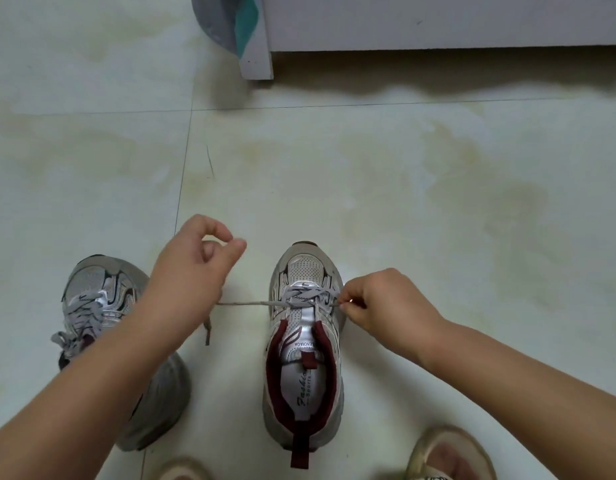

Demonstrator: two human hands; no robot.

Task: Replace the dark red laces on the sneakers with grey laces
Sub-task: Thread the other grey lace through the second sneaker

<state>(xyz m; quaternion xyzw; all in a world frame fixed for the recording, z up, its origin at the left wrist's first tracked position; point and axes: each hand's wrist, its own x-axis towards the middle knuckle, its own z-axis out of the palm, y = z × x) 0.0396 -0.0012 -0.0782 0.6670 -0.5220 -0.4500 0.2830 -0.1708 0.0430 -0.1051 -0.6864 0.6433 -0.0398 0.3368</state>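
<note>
Two grey and white sneakers with dark red trim stand on the floor. The right sneaker [305, 344] holds a grey lace [301, 295] threaded only through its lowest eyelets. My left hand [192, 271] pulls one end of that lace out to the left, and the lace tip hangs below the hand. My right hand [379, 303] pinches the other end at the shoe's right side. The left sneaker [102, 299] is laced in grey up its front and is partly hidden under my left forearm.
A white cabinet [438, 22] stands at the back, with a grey and teal object [227, 22] beside its left edge. My feet in beige slippers [448, 455] sit at the bottom edge. Pale tiled floor [438, 202] stretches ahead.
</note>
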